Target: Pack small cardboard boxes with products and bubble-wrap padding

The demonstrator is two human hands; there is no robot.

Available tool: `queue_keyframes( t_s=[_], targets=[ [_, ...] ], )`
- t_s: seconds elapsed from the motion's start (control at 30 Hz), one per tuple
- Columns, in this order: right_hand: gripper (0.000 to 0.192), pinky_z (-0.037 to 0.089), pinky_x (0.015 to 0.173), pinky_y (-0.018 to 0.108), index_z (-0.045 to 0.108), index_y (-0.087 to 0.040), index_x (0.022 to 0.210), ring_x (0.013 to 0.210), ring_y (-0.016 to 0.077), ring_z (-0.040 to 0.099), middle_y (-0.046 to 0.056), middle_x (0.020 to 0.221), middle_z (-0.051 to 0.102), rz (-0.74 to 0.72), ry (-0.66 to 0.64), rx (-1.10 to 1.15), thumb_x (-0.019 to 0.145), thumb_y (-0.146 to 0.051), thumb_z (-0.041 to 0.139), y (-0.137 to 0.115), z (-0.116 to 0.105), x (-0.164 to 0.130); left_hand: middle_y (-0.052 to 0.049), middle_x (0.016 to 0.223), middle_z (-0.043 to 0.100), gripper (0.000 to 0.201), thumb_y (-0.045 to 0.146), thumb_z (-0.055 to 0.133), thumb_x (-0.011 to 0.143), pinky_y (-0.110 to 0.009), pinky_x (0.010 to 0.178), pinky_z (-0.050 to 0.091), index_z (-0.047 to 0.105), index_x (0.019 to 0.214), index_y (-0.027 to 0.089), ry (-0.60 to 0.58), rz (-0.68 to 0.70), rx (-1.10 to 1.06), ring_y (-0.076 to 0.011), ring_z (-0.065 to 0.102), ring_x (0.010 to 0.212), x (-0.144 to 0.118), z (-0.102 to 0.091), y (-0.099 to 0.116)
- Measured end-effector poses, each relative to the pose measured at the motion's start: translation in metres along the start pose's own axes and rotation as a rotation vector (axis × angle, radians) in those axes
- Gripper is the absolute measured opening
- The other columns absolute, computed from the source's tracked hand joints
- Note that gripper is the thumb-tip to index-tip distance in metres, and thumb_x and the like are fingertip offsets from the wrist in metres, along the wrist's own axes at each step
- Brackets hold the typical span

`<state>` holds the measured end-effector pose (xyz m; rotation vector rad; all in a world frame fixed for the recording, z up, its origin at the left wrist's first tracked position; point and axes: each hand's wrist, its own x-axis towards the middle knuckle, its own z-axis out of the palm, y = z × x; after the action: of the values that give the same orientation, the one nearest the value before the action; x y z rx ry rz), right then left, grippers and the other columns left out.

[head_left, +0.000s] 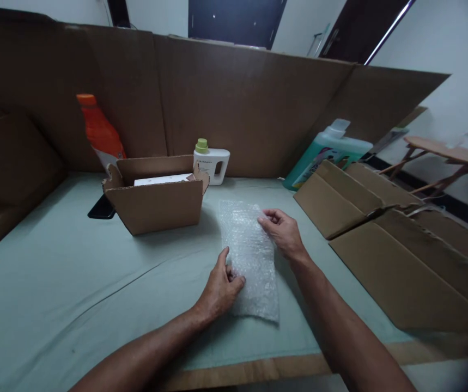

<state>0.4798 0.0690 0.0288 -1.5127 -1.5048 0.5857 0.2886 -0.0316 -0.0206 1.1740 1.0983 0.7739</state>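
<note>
Sheet of bubble wrap (250, 256) flat on the green-covered bench (54, 283), just in front of an open cardboard box (158, 204). Left hand (219, 288) at the sheet's near left edge, grip narrow, fingertips pinching the wrap. Right hand (280, 231) at the far right edge, grip likewise pinched on it. Behind the box: orange bottle (101, 133), white jug (213, 162). Flattened cardboard (401, 245) to the right, green detergent bottle (327, 149) beyond.

open cardboard box (158, 202) centre-left | orange bottle (99, 130) upper left | white jug (212, 161) behind box | green jug (327, 151) upper right | flat cardboard (401, 245) right | black phone (102, 208) left
</note>
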Motion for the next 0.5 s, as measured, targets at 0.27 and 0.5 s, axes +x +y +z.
queue_keyframes(
  t_s=[0.27,0.5],
  targets=[
    [0.032,0.051,0.072,0.037,0.069,-0.017,0.095,0.071,0.0212,0.060,0.004,0.077,0.066,-0.019,-0.065,-0.204,0.071,-0.036,0.064,0.040,0.041,0.022,0.004,0.071,0.062,0.082,0.019,0.065,0.075,-0.027,0.067,0.045,0.036,0.151,0.014,0.003,-0.014,0.390,-0.0166,0.057,0.067,0.008,-0.020,-0.003],
    [0.039,0.035,0.106,0.056,0.067,-0.021,0.117,0.123,0.0368,0.052,0.015,0.135,0.060,-0.162,-0.071,-0.356,0.080,-0.033,0.066,0.034,0.034,0.003,-0.008,0.105,0.064,0.053,0.037,0.061,0.082,-0.034,0.070,0.052,0.057,0.134,0.024,0.303,0.212,0.559,-0.0225,0.063,0.086,-0.028,-0.088,0.013]
  ],
)
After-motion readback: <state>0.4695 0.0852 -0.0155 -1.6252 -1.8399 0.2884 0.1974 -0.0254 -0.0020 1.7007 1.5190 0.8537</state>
